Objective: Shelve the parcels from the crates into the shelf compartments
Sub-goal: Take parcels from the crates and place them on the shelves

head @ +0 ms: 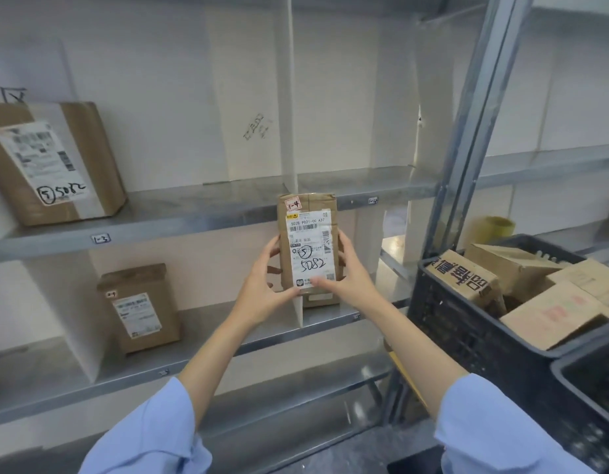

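Warehouse aisle, at the steel shelf (193, 213) — a person in pale-blue sleeves (149, 436) holds a slim brown parcel (308, 248) upright w/ both hands, out in front of the shelf where the white divider (290, 97) splits two compartments. The left hand (262, 285) curls its fingers round the parcel's left edge, thumb on the lower front. The right hand (347, 278) grips the right edge, thumb laid across the bottom of the shipping label. The parcel's top sits level w/ the front lip of the upper board. A red-edged sticker at its top corner reads "1-4", and "5082" is hand-written on the label. Tags on that lip read "1-3" (100, 238) left of the divider and "1-4" (372, 200) right of it. Already shelved: a large box (53, 162) in the upper-left compartment, also marked "5082", and a smaller box (140, 306) standing on the board below. At right, beside the shelf's upright post, a black crate (467, 336) holds several more cardboard parcels (552, 316) in a jumble — a yellowish tape roll (497, 227) shows beyond it.
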Available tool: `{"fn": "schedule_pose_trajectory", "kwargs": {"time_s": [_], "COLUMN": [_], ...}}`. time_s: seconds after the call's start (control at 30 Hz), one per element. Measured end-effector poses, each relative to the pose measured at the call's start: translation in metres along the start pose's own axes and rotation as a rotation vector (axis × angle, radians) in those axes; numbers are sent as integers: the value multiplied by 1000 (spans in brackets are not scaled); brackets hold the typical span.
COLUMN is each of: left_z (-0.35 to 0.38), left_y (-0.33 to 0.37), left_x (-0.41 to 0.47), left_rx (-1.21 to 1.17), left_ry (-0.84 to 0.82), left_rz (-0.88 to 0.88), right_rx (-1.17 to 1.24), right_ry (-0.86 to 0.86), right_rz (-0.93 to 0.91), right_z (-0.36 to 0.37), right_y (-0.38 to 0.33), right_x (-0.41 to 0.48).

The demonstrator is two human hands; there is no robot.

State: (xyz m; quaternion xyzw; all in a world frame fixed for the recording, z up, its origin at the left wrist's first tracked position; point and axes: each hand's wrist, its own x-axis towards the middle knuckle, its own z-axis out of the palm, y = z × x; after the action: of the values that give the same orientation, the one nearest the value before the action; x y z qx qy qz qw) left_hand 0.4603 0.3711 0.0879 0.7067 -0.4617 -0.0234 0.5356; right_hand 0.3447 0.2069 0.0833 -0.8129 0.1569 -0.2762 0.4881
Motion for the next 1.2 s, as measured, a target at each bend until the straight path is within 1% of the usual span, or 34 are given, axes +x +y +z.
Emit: {"fn": "schedule_pose_trajectory", "kwargs": {"time_s": [0.2, 0.4, 0.53, 0.67, 0.8, 0.97, 1.1, 1.2], "left_z": [-6, 4, 11, 16, 26, 41, 51, 58], "left_y": [-14, -11, 1, 13, 20, 18, 18, 18], "left_x": [20, 52, 78, 107, 132, 157, 167, 169], "left_rx": [62, 102, 141, 209, 375, 610, 755, 845], "left_ry": [-80, -143, -145, -132, -54, 57, 111, 129], "left_rz": [64, 214, 298, 313, 331, 340, 292, 254], "right_rx": [-39, -71, -93, -117, -104, -97, -93, -84], "right_ry": [58, 181, 230, 276, 301, 276, 190, 116], "right_rz": [6, 5, -33, -79, -129, -203, -238, -303], "right_z": [-5, -24, -45, -69, -95, -125, -131, -123], "right_y": [-2, -8, -12, -10, -8, -9, -4, 1], "right_x": [5, 6, 20, 46, 83, 146, 199, 228]}}
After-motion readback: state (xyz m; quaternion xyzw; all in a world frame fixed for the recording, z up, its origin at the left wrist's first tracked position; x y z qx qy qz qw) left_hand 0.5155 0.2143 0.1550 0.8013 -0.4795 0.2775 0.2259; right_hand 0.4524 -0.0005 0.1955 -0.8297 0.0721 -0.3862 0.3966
